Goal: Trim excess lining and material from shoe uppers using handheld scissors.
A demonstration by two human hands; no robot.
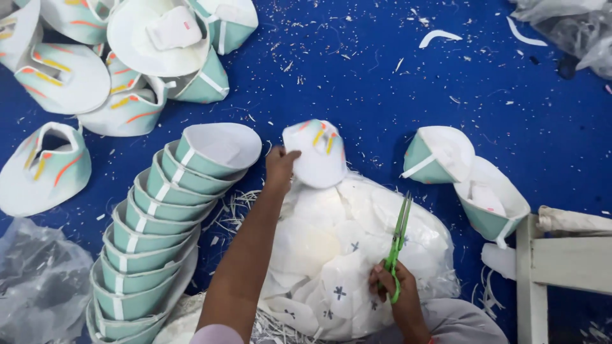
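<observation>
My left hand (278, 167) grips the edge of a white shoe upper (317, 155) with yellow and orange marks, held up above a clear plastic bag (357, 248) full of white cut pieces. My right hand (396, 294) holds green-handled scissors (397, 239) with the blades pointing up and away, closed or nearly so, over the same bag. The scissors are apart from the shoe upper, below and to its right.
A nested stack of green-and-white uppers (162, 223) lies left of my arm. Loose uppers (121, 57) are piled at the top left, two more (468, 178) lie at right. A white wooden frame (561, 261) stands at the right edge. White trimmings litter the blue floor (382, 76).
</observation>
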